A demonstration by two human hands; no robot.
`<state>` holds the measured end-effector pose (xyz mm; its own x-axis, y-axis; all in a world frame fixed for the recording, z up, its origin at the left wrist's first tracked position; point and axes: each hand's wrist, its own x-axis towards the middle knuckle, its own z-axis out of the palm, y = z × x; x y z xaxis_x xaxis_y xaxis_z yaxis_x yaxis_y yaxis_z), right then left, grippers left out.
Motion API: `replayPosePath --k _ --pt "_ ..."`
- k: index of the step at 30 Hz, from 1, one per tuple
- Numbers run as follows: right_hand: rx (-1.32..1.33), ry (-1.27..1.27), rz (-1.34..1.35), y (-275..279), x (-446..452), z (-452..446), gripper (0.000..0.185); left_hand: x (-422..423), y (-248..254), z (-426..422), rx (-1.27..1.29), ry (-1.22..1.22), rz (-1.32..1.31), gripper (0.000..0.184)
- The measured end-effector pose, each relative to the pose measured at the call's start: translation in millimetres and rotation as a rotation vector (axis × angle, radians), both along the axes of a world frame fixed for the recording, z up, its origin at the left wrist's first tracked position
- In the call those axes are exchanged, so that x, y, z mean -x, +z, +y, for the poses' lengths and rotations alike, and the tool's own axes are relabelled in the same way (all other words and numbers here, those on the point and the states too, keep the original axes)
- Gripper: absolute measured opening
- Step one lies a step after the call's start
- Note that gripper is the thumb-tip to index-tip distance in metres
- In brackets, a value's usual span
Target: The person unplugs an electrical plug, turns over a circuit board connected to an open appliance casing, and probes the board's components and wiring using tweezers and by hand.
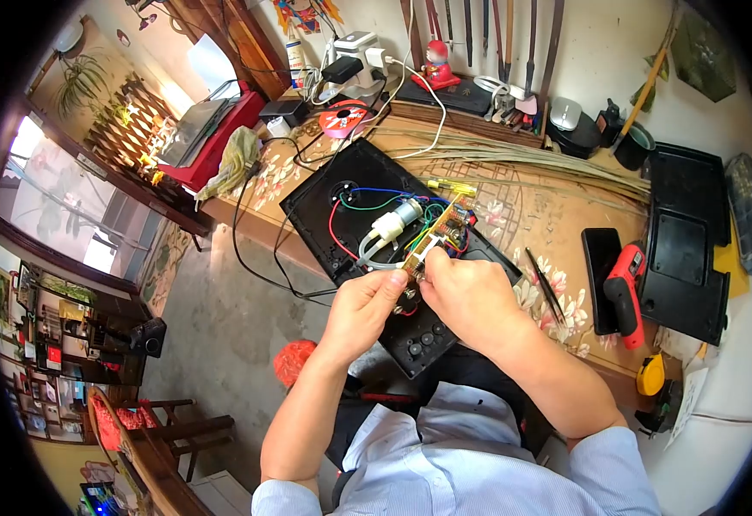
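Observation:
My left hand (pixel 365 308) and my right hand (pixel 471 292) meet over an open black plastic housing (pixel 316 225). Between them is a narrow circuit board (pixel 449 225) with components and wires on it. The left thumb and fingers pinch its near end. My right fingers are curled against the same board, with their tips partly hidden. Beside the board, a small pump (pixel 395 222) with a silver motor and white tubing lies in the housing. Red, blue and green wires run across the housing to the pump area and board.
To my right lie black tweezers (pixel 546 285), a black phone (pixel 600 279), a red-and-black handheld tool (pixel 625 295), a yellow tape measure (pixel 650 375) and a black plastic cover (pixel 687 236). Long thin strips (pixel 514 155) cross the table's back, near a solder spool (pixel 342 119) and cables.

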<state>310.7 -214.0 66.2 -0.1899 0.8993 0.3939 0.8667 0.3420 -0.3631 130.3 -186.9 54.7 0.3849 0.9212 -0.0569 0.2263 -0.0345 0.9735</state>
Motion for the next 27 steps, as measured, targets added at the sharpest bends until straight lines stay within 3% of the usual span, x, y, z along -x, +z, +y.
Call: replayPosePath --k 10,11,14,21,27 --pt "-0.030 0.004 0.039 2 -6 4 0.018 3 13 -4 0.111 -0.060 -0.047 0.039" --pt "-0.015 0.010 0.059 2 -8 5 0.018 0 12 -6 0.147 -0.115 -0.281 0.049" --pt "0.023 0.013 0.091 1 -8 6 0.019 -1 -1 -4 0.079 -0.097 -0.116 0.052" --pt "0.032 -0.011 0.074 1 -2 7 0.020 -7 0 -6 0.143 0.021 -0.169 0.031" --pt "0.041 -0.037 0.050 4 0 5 0.020 -7 2 -5 0.136 0.011 -0.147 0.031"
